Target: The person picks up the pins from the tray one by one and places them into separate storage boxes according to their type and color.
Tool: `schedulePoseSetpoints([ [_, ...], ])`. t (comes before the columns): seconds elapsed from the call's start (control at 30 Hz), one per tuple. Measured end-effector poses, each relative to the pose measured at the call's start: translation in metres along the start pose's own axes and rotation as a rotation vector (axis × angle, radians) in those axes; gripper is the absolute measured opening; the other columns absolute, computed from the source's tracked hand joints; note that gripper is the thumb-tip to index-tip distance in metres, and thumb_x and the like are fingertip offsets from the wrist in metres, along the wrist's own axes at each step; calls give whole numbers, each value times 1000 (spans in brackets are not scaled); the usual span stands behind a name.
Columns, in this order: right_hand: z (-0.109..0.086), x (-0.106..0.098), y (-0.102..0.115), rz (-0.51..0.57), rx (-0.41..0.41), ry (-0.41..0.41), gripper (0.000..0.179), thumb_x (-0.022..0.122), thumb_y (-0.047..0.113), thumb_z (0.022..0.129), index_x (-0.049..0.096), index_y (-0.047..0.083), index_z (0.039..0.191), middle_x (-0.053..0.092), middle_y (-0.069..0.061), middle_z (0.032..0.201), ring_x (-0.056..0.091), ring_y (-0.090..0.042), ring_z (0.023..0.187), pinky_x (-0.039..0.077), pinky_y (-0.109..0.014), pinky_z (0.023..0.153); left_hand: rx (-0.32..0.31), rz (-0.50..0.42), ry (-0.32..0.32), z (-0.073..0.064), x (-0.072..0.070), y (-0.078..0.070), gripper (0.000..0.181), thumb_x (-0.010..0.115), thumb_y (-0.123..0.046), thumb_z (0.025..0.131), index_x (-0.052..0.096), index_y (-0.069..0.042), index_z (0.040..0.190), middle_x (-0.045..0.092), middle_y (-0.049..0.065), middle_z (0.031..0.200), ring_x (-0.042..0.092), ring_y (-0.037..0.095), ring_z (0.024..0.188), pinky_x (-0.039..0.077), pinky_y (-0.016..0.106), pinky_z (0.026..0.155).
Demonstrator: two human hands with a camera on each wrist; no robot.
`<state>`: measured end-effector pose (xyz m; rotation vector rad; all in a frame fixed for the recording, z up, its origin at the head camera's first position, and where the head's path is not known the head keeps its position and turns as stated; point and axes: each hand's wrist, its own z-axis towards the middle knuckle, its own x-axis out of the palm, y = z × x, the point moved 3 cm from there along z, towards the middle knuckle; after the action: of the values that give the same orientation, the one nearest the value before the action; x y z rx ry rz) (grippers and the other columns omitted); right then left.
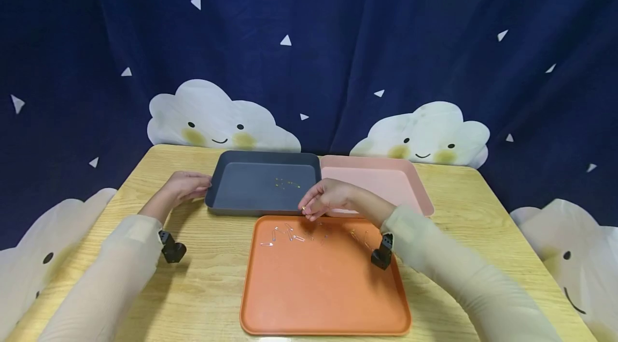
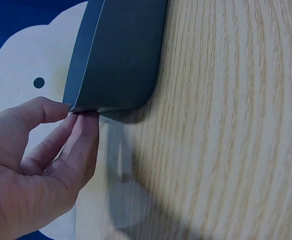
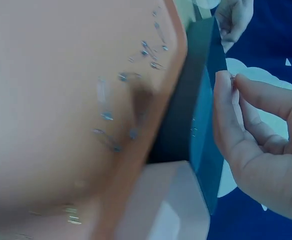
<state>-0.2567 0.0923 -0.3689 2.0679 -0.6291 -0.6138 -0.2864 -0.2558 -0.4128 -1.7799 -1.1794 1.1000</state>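
Observation:
My left hand (image 1: 190, 185) pinches the left rim of the dark grey tray (image 1: 256, 211), thumb at the top edge and fingers against the outer wall, as the left wrist view also shows. Several tiny gold pins (image 1: 288, 183) lie inside that tray. Between thumb and fingertips, my right hand (image 1: 330, 195) holds a small gold safety pin (image 1: 303, 208), mostly hidden by the fingers. This hand is above the place where the dark grey and orange trays meet. Silver safety pins (image 1: 299, 238) lie scattered along the far side of the orange tray (image 1: 323, 299).
A pink tray (image 1: 376, 170) stands right of the dark grey one, partly behind my right forearm. A few gold pins (image 1: 354, 234) lie at the orange tray's far right. All trays rest on a wooden table (image 1: 203, 288) before a dark blue curtain (image 1: 328, 63) with cloud prints.

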Motion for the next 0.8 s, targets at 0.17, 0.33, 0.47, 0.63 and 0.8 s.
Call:
schedulePoseSetpoints([
  [0.17, 17, -13, 19, -30, 28, -46, 39, 58, -9, 89, 50, -19, 125, 70, -3, 82, 66, -9, 71, 53, -43, 97, -8, 12, 2, 1, 0, 1, 52, 49, -9, 96, 35, 15, 140, 43, 30, 143, 60, -8, 78, 57, 15, 82],
  [0.33, 33, -24, 33, -42, 66, -98, 39, 59, -7, 89, 52, -16, 126, 69, -8, 89, 65, -10, 71, 50, -44, 102, 5, -18, 8, 1, 0, -1, 52, 49, -8, 97, 33, 18, 139, 44, 30, 142, 61, -8, 78, 57, 15, 82],
  [0.47, 48, -29, 41, -68, 94, -114, 37, 59, -8, 89, 54, -15, 125, 68, -11, 92, 64, -10, 70, 51, -43, 101, 9, -14, 10, 1, -1, 0, 53, 49, -9, 97, 32, 18, 140, 39, 32, 144, 59, -9, 78, 57, 15, 85],
  [0.63, 66, -37, 50, -106, 128, -133, 36, 60, -9, 88, 56, -14, 123, 67, -8, 82, 64, -12, 69, 57, -37, 95, -7, 3, 3, 2, -2, 1, 53, 49, -10, 97, 32, 16, 141, 35, 33, 147, 58, -10, 77, 54, 21, 95],
  [0.8, 79, -46, 61, -117, 152, -171, 30, 59, -12, 86, 60, -12, 117, 65, -5, 74, 62, -12, 67, 62, -28, 79, -12, 11, 0, 3, -1, 1, 53, 49, -10, 97, 33, 15, 141, 36, 33, 147, 58, -10, 77, 55, 19, 93],
])
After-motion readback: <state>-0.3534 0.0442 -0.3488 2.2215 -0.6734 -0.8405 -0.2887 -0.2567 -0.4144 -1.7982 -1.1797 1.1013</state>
